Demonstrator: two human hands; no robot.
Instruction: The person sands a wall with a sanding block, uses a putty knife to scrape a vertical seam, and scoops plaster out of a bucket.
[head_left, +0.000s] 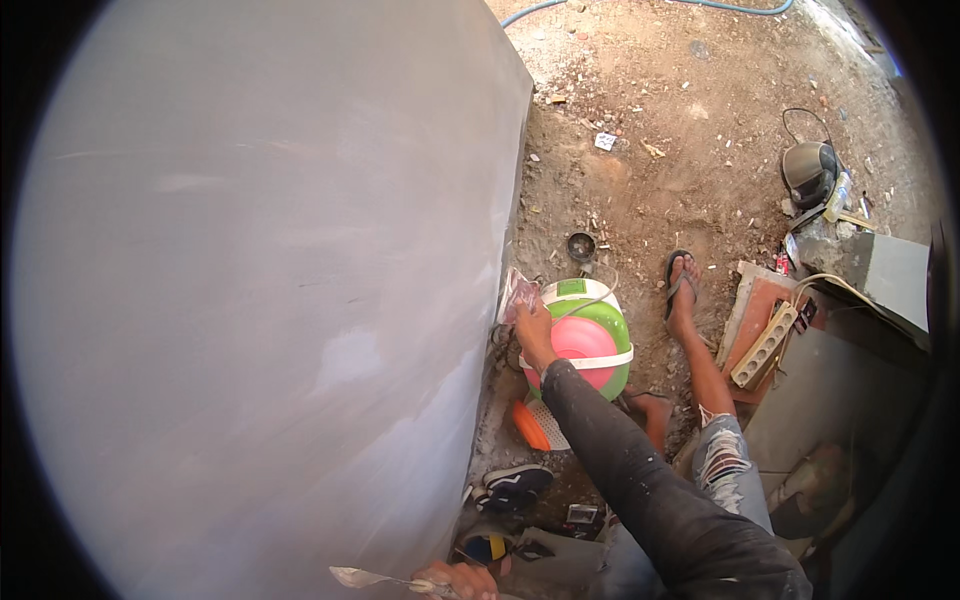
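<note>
My right hand (535, 330), in a dark sleeve, grips a flat scraper (518, 292) with a shiny, pinkish-looking blade at the edge of a smooth grey wall (300, 250) that fills the left of the view. Below that hand stands a green and white bucket (616, 335) with a pink inner part (590, 335) and a white handle. My left hand (460, 582), at the bottom edge, is closed on a putty knife (360, 577) smeared with pale material. An orange tool with a perforated face (532, 425) lies beside the bucket.
Dark shoes (512, 488) lie by the wall's foot. At right are a power strip (762, 345) on boards, a grey block (890, 280) and a dark helmet-like object (808, 172). My sandalled foot (682, 285) rests on littered dirt ground. A blue hose (650, 5) crosses the top.
</note>
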